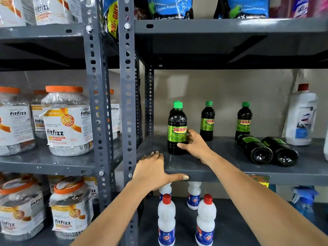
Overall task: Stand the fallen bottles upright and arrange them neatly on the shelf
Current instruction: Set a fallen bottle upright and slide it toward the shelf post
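Right, the right hand (193, 144) is wrapped around the lower body of an upright dark bottle (177, 128) with a green cap, fingers curled behind it and the thumb pressed across the front, near the left front corner of the grey shelf (221, 167). There looks to be a second green cap tucked directly behind this bottle, though its body is hidden. The left hand (152, 172) lies flat on the shelf's front edge at the left corner, fingers together on top and thumb stretched out along the lip, holding nothing and seemingly bracing. Further back, two more bottles stand upright, one at mid-shelf (207, 121) and one to its right (244, 119), well apart from each other. Just in front of that right one, two fallen bottles (268, 150) lie side by side, touching, bases pointing toward the front edge. So the step in hand looks like placing or nudging this bottle into line. Next, by my reading, the right hand needs to let go and cross over to the fallen pair, gripping one around its body to tip it upright.
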